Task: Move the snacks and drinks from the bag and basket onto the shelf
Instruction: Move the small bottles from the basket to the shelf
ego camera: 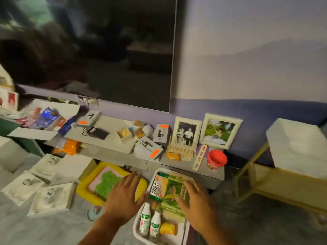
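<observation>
A: In the head view, where are the hands?

B: Both are low in the picture. The left hand point(123, 195) is at 6 o'clock, fingers straight and spread, holding nothing. It hovers between the yellow tray point(83, 190) and the white basket point(139, 232). If it touches anything, I cannot tell.

A: And the right hand point(194, 200)?

B: At 5 o'clock, also with spread fingers. It lies over the green packet point(172, 193) in the basket. The fingers are not curled round it; it seems to rest on the packet, but real contact is hard to judge.

A: What more is in the basket?

B: An orange-and-green carton point(157, 187) just left of the green packet, two small white bottles point(149, 222) at the near end, and a yellow snack point(168, 228) beside them. The basket's near edge is cut off by the frame, and the right hand hides part of its right side.

A: And the shelf point(116, 124)?

B: It is the grey ledge at the centre, under the dark screen point(106, 50). At 3 o'clock from the centre stands a red-lidded cup point(216, 159), with an orange packet point(173, 156) and two photo frames point(203, 133) near it. At 9 o'clock an open box point(44, 119) holds colourful packs, too blurred to name.

A: The bag?

B: I cannot make one out with certainty.
</observation>
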